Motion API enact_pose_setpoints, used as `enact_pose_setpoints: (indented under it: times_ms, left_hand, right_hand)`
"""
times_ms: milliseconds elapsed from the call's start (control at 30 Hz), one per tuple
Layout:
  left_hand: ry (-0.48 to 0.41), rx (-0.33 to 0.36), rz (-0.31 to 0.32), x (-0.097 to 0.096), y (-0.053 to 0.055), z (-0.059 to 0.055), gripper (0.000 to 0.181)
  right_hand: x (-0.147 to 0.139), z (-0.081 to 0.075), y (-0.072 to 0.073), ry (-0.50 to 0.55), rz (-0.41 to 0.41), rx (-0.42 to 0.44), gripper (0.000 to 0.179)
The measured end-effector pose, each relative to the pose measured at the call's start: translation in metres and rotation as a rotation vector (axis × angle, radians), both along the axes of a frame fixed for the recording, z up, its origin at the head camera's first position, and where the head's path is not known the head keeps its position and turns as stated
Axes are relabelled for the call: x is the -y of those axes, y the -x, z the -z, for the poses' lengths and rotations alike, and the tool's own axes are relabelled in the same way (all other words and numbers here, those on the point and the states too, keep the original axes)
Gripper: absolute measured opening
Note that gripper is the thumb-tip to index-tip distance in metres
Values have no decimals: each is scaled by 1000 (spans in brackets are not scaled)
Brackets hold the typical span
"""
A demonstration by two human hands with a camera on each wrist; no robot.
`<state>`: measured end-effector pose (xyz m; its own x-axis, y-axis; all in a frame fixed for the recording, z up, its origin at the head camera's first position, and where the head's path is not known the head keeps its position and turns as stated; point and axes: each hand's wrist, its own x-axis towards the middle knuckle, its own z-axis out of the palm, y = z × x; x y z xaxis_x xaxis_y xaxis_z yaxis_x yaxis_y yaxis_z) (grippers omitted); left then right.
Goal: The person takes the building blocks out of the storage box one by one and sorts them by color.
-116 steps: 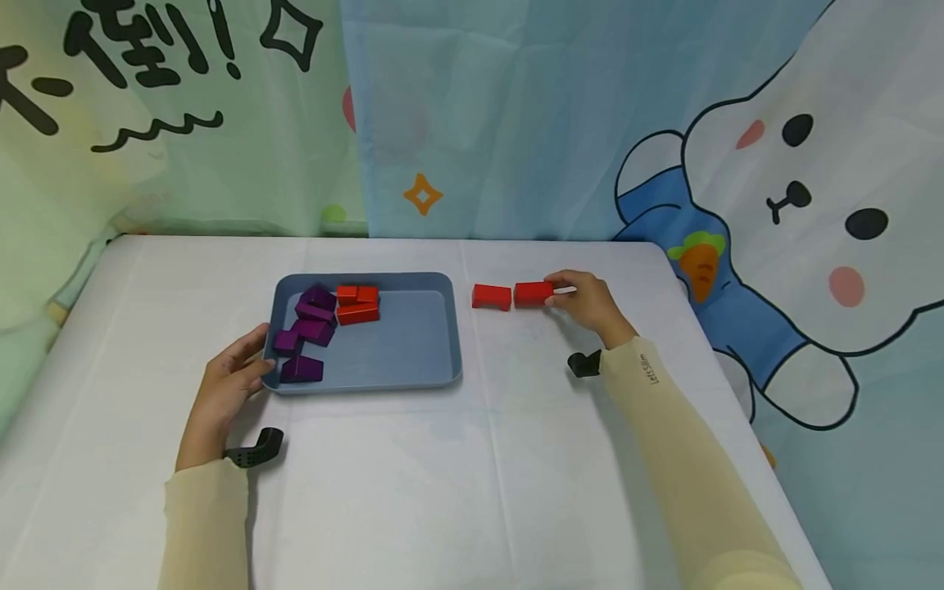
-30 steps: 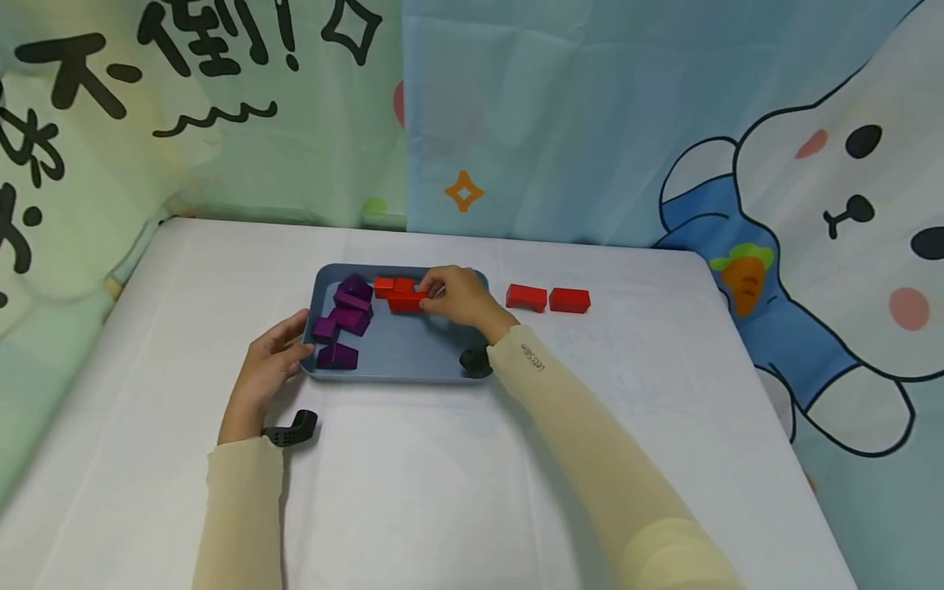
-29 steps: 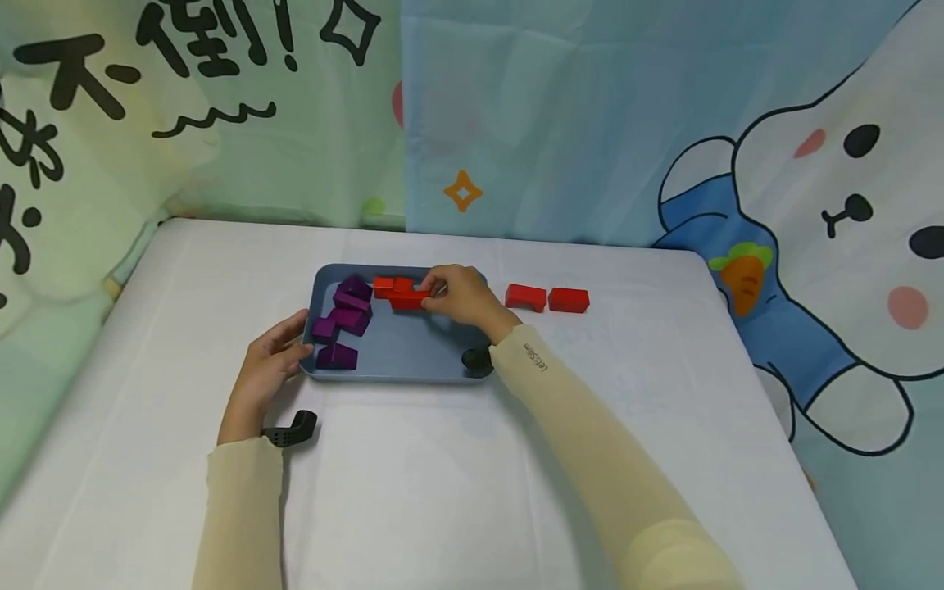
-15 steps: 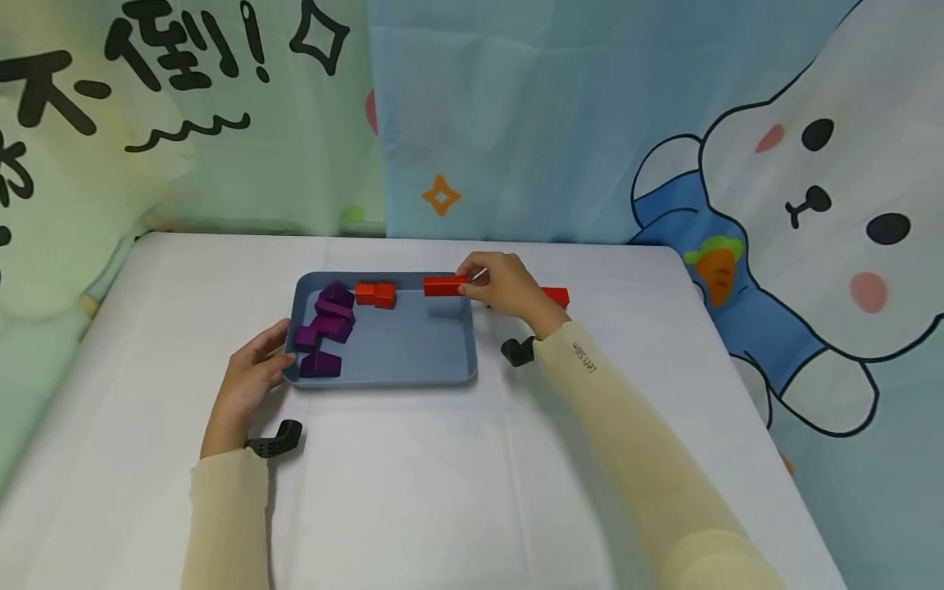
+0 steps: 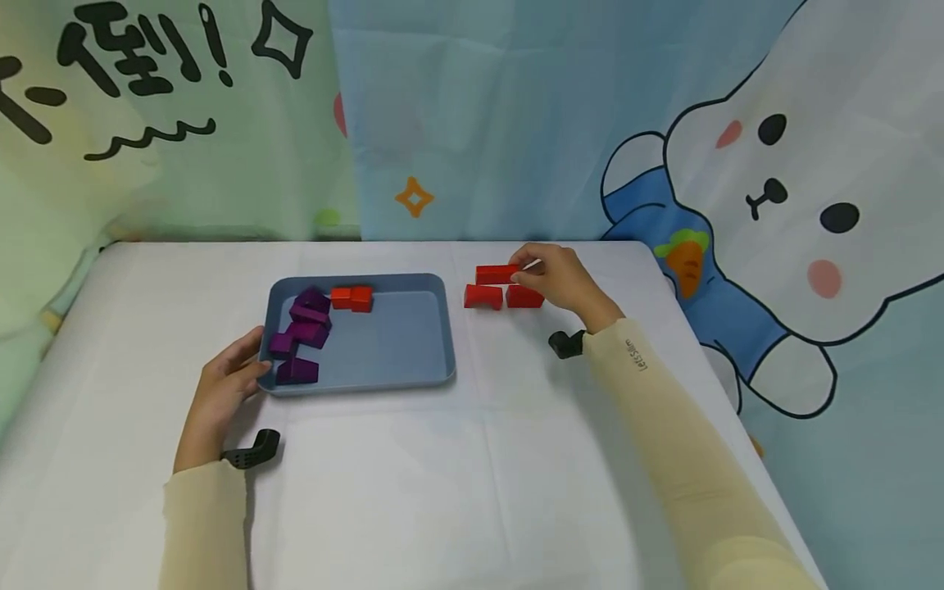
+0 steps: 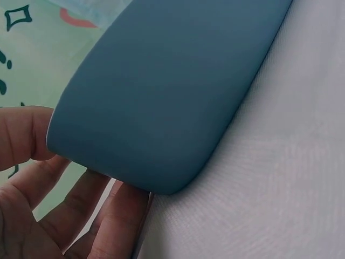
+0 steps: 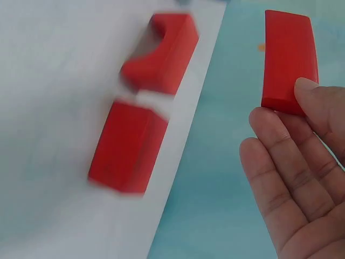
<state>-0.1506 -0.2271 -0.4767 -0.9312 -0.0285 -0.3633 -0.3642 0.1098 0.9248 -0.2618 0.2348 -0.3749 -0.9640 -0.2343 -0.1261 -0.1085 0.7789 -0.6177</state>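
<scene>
My left hand (image 5: pixel 221 393) grips the left end of a blue-grey tray (image 5: pixel 391 352); in the left wrist view its fingers (image 6: pixel 116 221) lie against the tray's end wall. My right hand (image 5: pixel 564 283) pinches one end of a long red block (image 5: pixel 494 274), whose face looks slightly curved in the right wrist view. This block is held over the table, just behind two red blocks: one with an arched cutout (image 7: pixel 164 54) and a plain-looking one (image 7: pixel 121 148). Inside the tray, several purple blocks (image 5: pixel 306 332) lie along the left, with small red blocks (image 5: pixel 351 298) near the back wall.
A white cloth (image 5: pixel 383 492) covers the table. Behind it hangs a printed curtain (image 5: pixel 501 123), close to the table's back edge. Each wrist wears a black camera mount (image 5: pixel 254 451).
My right hand has lifted the long red block out of the tray and carried it right, to behind the two red blocks on the table. The left hand stays at the tray.
</scene>
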Motion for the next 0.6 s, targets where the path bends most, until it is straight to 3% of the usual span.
enact_pose_setpoints:
  times_ms: [200, 600]
  left_hand:
    - [-9, 11, 0, -1, -1, -2, 67]
    - [8, 15, -1, -1, -1, -1, 67]
  right_hand:
    - [-34, 1, -2, -35, 73, 15, 26]
    - [-89, 28, 1, -44, 209, 19, 26]
